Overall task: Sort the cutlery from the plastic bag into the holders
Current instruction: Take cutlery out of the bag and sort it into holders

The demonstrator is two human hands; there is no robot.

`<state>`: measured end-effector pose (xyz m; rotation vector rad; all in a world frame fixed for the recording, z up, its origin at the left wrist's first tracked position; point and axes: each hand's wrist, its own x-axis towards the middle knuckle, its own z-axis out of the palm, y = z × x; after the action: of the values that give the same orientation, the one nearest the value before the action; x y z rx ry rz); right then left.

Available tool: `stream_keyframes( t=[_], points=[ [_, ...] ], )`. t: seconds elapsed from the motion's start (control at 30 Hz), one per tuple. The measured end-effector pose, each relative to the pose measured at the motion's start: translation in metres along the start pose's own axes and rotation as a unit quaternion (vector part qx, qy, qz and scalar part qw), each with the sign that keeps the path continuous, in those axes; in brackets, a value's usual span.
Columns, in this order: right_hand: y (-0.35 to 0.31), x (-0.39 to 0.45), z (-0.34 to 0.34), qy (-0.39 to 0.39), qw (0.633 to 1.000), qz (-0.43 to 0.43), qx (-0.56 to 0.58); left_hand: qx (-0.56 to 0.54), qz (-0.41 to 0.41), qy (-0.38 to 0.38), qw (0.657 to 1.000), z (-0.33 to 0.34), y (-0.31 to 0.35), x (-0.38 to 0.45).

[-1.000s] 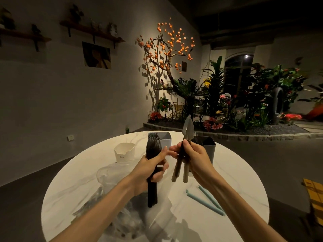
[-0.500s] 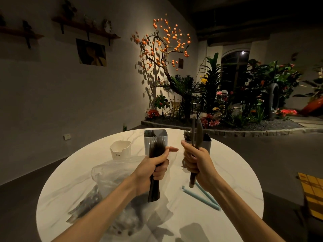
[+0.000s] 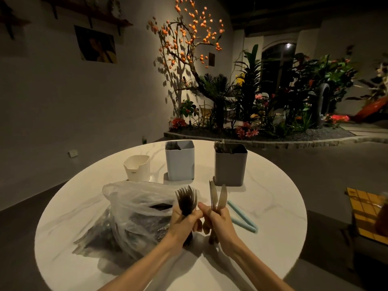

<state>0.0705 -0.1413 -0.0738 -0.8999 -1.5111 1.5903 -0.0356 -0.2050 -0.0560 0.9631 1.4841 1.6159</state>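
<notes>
- The round white marbled desk (image 3: 262, 206) carries everything; its far edge faces an indoor planter with an orange-fruited tree (image 3: 189, 38).
- A clear plastic bag (image 3: 134, 208) lies crumpled on the left half of the desk, its mouth turned toward the middle, with dark cutlery showing dimly through the film.
- A small white holder (image 3: 137, 168) stands beyond the bag, toward the far left edge; what it contains cannot be made out.
- A tall light-grey holder (image 3: 180, 162) stands upright just right of the white one, near the far edge, with dark fork heads showing at its rim.
- The left hand (image 3: 183, 223) is clenched around a bundle of dark forks (image 3: 186, 199), tines up, at the middle of the desk just beside the bag's mouth.
- The right hand (image 3: 218, 222) grips a few pale knives (image 3: 218, 197) by their handles, blades pointing up and fanned slightly apart; it is touching or nearly touching the left hand.
- A dark-grey holder (image 3: 230, 166) stands upright beyond the right hand, near the far edge, with cutlery tips poking above its rim.
- Two light-blue sticks (image 3: 244, 219) lie flat on the desk just right of the right hand, angled toward the near right edge.
</notes>
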Motion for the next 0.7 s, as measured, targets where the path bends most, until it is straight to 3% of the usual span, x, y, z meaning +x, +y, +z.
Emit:
stream_keyframes(
  t=[0.13,0.23,0.37,0.53,0.7],
  points=[
    [-0.009,0.008,-0.005,0.014,1.0,0.013,0.023,0.013,-0.029,-0.003,0.999,0.005,0.013,0.007],
    [-0.05,0.024,-0.014,-0.034,0.996,-0.019,0.075,-0.039,-0.025,-0.045,0.998,0.005,0.05,0.024],
    [-0.111,0.06,-0.026,-0.043,0.992,-0.071,0.1,-0.091,0.005,-0.085,0.992,0.01,0.113,0.058],
    [-0.168,0.117,-0.05,0.02,0.991,-0.104,0.076,-0.037,0.042,-0.091,0.994,0.016,0.161,0.107],
    [-0.186,0.177,-0.077,0.065,0.991,-0.112,0.046,-0.032,0.046,-0.073,0.996,0.023,0.163,0.155]
  ],
)
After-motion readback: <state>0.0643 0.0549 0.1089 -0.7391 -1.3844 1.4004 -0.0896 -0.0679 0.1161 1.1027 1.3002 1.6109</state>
